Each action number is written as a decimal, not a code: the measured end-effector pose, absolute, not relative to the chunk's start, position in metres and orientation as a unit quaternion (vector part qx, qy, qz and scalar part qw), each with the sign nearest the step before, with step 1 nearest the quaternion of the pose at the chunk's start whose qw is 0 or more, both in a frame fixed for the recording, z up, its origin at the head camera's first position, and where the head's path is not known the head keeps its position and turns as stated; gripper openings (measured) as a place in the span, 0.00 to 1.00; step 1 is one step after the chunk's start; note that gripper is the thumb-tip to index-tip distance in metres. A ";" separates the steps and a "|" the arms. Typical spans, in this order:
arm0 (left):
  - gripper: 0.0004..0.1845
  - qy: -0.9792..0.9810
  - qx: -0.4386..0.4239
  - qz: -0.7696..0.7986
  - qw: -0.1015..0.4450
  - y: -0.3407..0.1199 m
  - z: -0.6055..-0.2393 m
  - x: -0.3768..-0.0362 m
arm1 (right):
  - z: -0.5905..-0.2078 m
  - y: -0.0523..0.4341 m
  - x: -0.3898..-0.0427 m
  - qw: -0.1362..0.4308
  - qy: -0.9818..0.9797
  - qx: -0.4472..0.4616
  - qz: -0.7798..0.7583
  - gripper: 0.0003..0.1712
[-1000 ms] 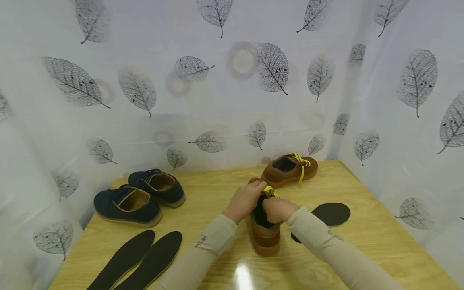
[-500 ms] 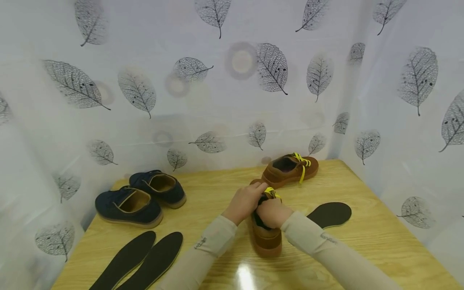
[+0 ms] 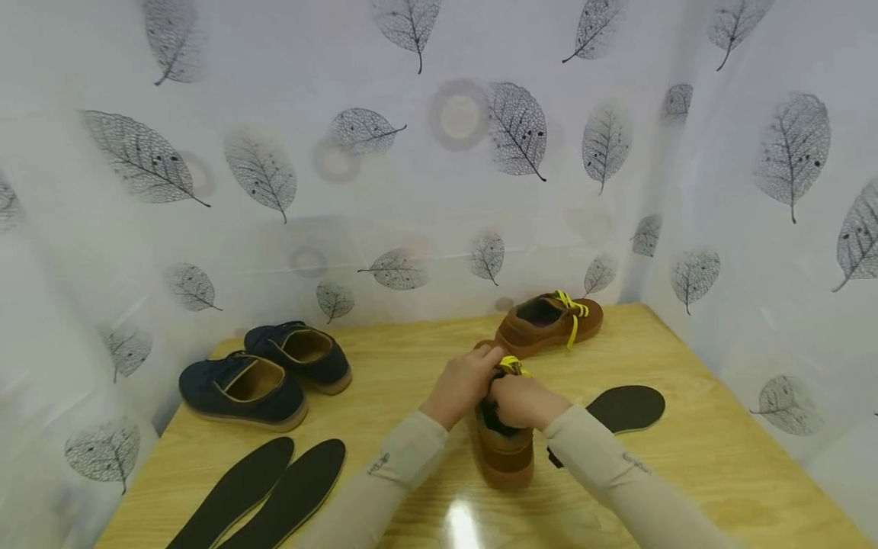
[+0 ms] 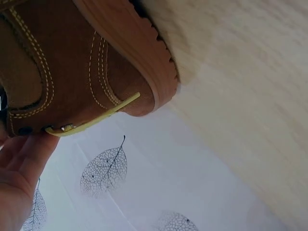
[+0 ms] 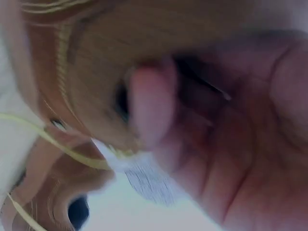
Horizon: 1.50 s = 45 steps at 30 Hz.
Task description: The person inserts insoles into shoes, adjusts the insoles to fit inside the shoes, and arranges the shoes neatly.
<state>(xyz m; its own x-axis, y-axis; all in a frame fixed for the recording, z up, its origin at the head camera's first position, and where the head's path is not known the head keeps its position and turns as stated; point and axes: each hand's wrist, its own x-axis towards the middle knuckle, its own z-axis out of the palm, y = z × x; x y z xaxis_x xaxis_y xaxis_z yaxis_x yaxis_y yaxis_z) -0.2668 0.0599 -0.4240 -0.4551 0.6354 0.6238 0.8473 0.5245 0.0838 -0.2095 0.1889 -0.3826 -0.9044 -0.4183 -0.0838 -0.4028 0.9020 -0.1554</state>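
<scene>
A brown shoe (image 3: 504,461) with yellow laces stands on the table, heel toward me. My left hand (image 3: 461,387) grips its upper near the laces; in the left wrist view, fingers (image 4: 36,154) lie against the lace edge. My right hand (image 3: 524,402) reaches into the shoe's opening, where a dark lining or insole shows. Its fingertips are hidden from the head view. Blurred in the right wrist view, the thumb (image 5: 153,103) lies against the brown upper with the other fingers bent behind it; what they hold is unclear. A black insole (image 3: 627,408) lies partly under my right sleeve.
Behind stands a second brown shoe (image 3: 545,324) with yellow laces. Two navy shoes (image 3: 243,389) sit at the left, with a pair of black insoles (image 3: 295,488) in front of them. A leaf-printed white curtain (image 3: 425,198) encloses the wooden table (image 3: 391,358).
My right hand dipped forward and left into the shoe, then drew slightly back to the right. The left hand stays in place on the shoe.
</scene>
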 end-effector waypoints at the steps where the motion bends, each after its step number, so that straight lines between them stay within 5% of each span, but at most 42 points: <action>1: 0.07 -0.830 -0.444 -0.203 0.270 0.060 -0.425 -0.267 | -0.380 0.193 -0.207 0.033 0.971 -0.216 -0.099 0.16; 8: 0.09 -0.829 -0.416 -0.226 0.299 0.065 -0.430 -0.265 | -0.389 0.216 -0.214 -0.190 0.959 -0.202 -0.064 0.18; 22: 0.18 -0.878 -0.314 -0.185 0.310 0.068 -0.439 -0.243 | -0.427 0.238 -0.225 -0.356 0.879 -0.314 -0.046 0.15; 28: 0.18 -0.859 -0.329 -0.201 0.336 0.068 -0.446 -0.241 | -0.437 0.242 -0.225 -0.382 0.860 -0.333 -0.057 0.07; 32: 0.17 -0.851 -0.335 -0.202 0.350 0.069 -0.449 -0.241 | -0.436 0.238 -0.224 -0.365 0.885 -0.285 -0.048 0.23; 35: 0.18 -0.857 -0.327 -0.187 0.353 0.072 -0.448 -0.242 | -0.430 0.230 -0.226 -0.333 0.915 -0.224 -0.031 0.26; 45: 0.18 -0.942 -0.208 -0.130 0.231 0.092 -0.437 -0.243 | -0.434 0.214 -0.232 -0.326 0.929 -0.173 0.010 0.14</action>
